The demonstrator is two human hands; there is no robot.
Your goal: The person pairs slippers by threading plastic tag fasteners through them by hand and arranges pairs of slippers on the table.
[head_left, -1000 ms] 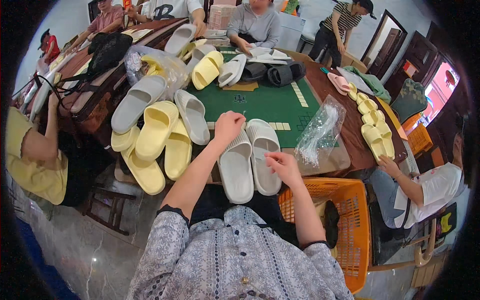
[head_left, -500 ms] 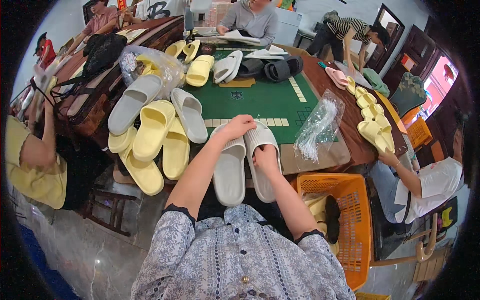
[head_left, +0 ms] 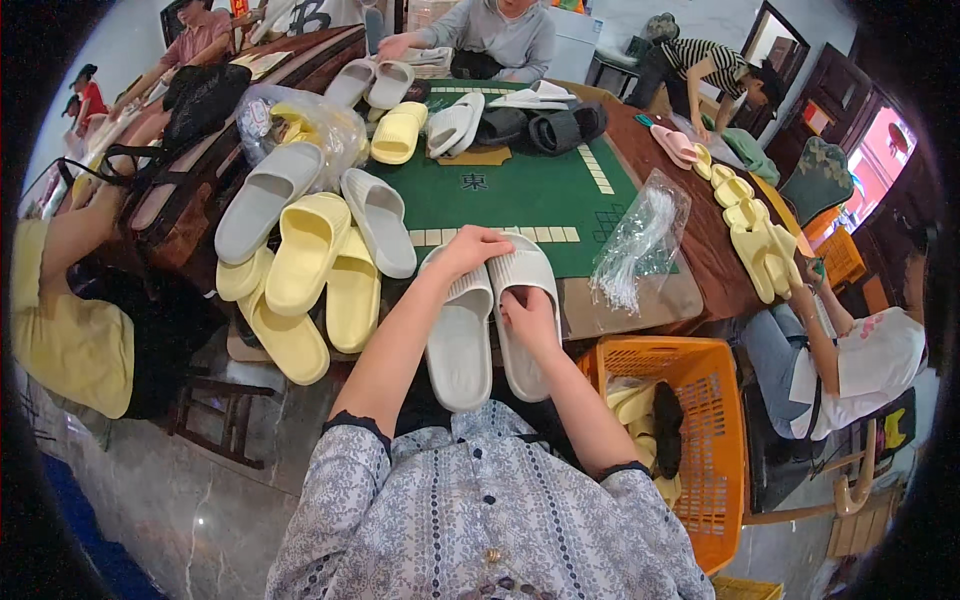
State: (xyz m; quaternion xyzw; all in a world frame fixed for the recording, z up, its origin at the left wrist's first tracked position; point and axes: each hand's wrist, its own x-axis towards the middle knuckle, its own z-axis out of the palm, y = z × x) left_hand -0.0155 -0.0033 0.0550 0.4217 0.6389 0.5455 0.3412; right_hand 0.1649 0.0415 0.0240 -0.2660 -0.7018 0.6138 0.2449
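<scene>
Head view: grey slipper pair (head_left: 490,325) lies lengthwise across bench (head_left: 640,300) near edge; left hand (head_left: 470,250) grips the toes, right hand (head_left: 528,315) pinches mid-sole.

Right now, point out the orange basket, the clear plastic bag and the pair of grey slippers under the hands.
orange basket (head_left: 722,430): head view, right wall.
clear plastic bag (head_left: 640,240): head view, middle.
pair of grey slippers (head_left: 460,345): head view, left slipper's sole.

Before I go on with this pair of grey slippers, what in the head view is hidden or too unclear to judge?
- Toe end of the left grey slipper: covered by the left hand.
- Middle of the right grey slipper: under the right hand; its grip cannot be made out.
- Orange basket: its near corner lies behind the right forearm.
- Clear plastic bags: too glossy to count.
</scene>
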